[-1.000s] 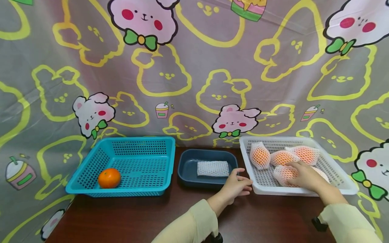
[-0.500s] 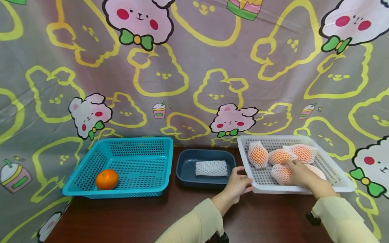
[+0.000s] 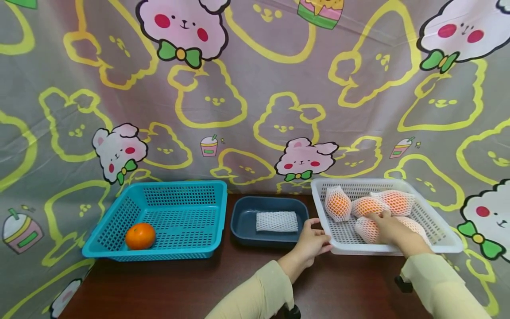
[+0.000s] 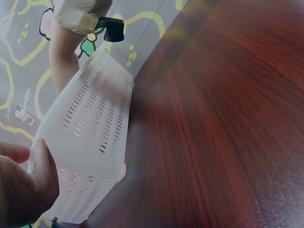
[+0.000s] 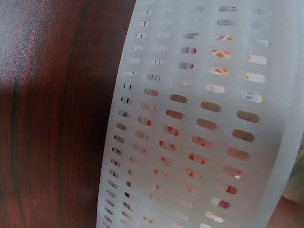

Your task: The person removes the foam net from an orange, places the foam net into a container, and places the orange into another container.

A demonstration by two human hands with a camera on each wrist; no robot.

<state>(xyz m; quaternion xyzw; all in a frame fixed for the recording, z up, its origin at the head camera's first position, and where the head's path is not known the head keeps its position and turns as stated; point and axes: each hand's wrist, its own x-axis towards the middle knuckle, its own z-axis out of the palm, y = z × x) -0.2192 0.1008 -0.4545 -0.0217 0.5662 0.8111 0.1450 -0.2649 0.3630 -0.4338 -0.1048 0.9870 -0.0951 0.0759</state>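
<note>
In the head view, my left hand (image 3: 310,241) holds the front left corner of a white plastic basket (image 3: 360,250). The left wrist view shows its thumb (image 4: 43,166) against the outer wall by the rim. Inside that basket my right hand (image 3: 392,228) curls over the left of two front fruits, a pinkish-orange fruit (image 3: 365,230) in a white foam net. Its thumb is hidden. Close around it lie more foam-netted fruits: one upright at the left (image 3: 338,204), others at the back (image 3: 394,201) and right (image 3: 414,226). Through the basket slots, the right wrist view shows reddish fruit.
A turquoise basket (image 3: 154,253) stands at the left, with one bare orange (image 3: 140,236) in it. Between the baskets sits a dark blue tray (image 3: 241,226) holding a flat white foam net (image 3: 276,221). A patterned cloth (image 3: 247,106) hangs behind the dark wooden table (image 3: 167,288).
My right hand has shifted slightly left over the front fruit, and its fingers sit closer around it. The left hand stays at the basket corner. The head view has shifted a little.
</note>
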